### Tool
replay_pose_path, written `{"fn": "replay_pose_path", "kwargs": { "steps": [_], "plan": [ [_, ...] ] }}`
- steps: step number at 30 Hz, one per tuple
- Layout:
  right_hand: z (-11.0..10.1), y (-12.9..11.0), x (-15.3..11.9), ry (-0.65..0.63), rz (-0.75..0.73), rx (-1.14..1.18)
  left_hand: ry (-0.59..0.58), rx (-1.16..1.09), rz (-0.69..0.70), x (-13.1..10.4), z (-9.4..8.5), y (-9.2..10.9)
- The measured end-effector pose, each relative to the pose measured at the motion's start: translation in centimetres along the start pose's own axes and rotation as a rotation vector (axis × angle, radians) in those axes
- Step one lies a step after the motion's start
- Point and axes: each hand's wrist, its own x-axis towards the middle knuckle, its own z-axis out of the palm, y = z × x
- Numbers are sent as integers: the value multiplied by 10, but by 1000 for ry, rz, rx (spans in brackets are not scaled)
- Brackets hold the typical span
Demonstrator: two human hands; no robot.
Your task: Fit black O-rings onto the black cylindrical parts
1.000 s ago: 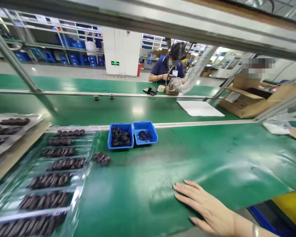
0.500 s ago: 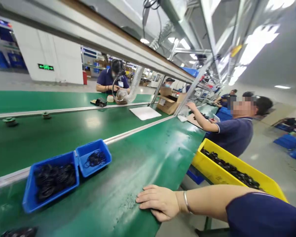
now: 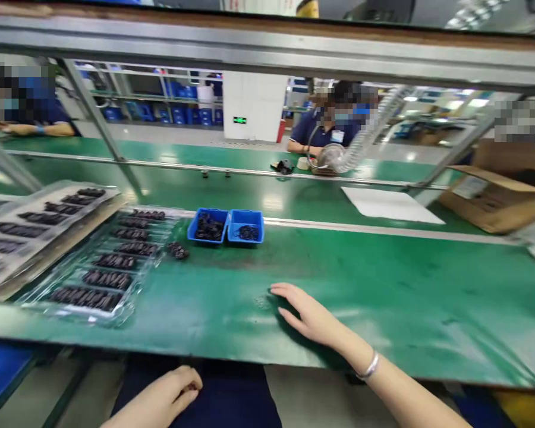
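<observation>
My right hand (image 3: 305, 312), with a silver bangle at the wrist, is over the green table (image 3: 232, 309), its fingers apart and nothing in them. Below the table's front edge, by my dark-clothed lap, my left hand (image 3: 176, 389) has its fingers curled in; whether it holds anything is hidden. Two blue bins stand side by side beyond my hands: the left bin (image 3: 207, 239) has black parts, the right bin (image 3: 246, 240) thin black rings. Left of them lies a small black heap (image 3: 177, 250). A clear tray (image 3: 134, 297) carries rows of dark parts.
Another filled tray (image 3: 35, 208) is at the far left. A white sheet (image 3: 392, 205) and an open cardboard box (image 3: 485, 196) lie beyond the rail on the right. People in dark shirts sit across the table. A metal beam (image 3: 267, 50) crosses overhead.
The view has swung left from the right side of the table. My left hand and the trays have come into view; the yellow bin has moved mostly out. My right hand's fingers are more raised.
</observation>
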Motion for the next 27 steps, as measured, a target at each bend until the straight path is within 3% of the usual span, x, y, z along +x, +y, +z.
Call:
{"fn": "replay_pose_path", "kwargs": {
  "steps": [2,3,4,7,10,14,17,23,27],
  "plan": [
    [-3,16,25,16,-62,-14,-92,-108,24,15,-21,13],
    [-2,22,38,31,-97,-19,-60,-149,44,25,-33,18],
    [1,28,51,47,-134,-22,56,-137,73,36,-45,22],
    [16,38,85,72,-235,-19,608,176,102,80,-72,14],
    [30,42,102,62,-296,-19,813,283,-39,129,-81,-16],
    [36,47,99,59,-312,-13,911,346,-166,180,-85,-54],
    [33,50,93,51,-306,2,931,385,-195,200,-90,-67],
    [29,55,96,38,-295,66,903,469,-202,206,-98,-67],
    [27,58,98,46,-282,98,950,473,-243,203,-95,-63]
  ]
}}
